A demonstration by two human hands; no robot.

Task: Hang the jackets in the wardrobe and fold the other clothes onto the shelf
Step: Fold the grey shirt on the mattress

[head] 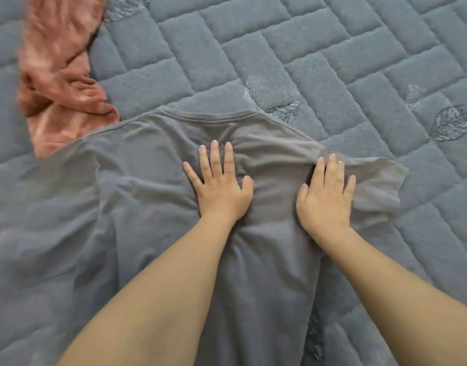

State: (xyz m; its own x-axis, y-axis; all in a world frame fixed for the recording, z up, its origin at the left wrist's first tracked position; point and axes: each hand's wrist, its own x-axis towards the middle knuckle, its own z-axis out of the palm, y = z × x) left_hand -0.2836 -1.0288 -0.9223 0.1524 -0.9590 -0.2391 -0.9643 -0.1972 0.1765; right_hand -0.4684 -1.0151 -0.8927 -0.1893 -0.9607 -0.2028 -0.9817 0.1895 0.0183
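Observation:
A grey T-shirt (pixel 148 175) lies spread on the bed, collar away from me, its fabric wrinkled around the middle. My left hand (pixel 221 186) presses flat on the chest area just below the collar, fingers straight and spread. My right hand (pixel 326 196) lies flat at the right shoulder, where the short sleeve (pixel 380 186) sticks out to the right. Both hands are palm down and hold nothing.
A rust-pink crumpled garment (pixel 60 77) lies at the upper left, its lower end tucked under the shirt's left shoulder. The blue-grey quilted bed cover (pixel 332 62) stretches all around, with leaf patterns at the right.

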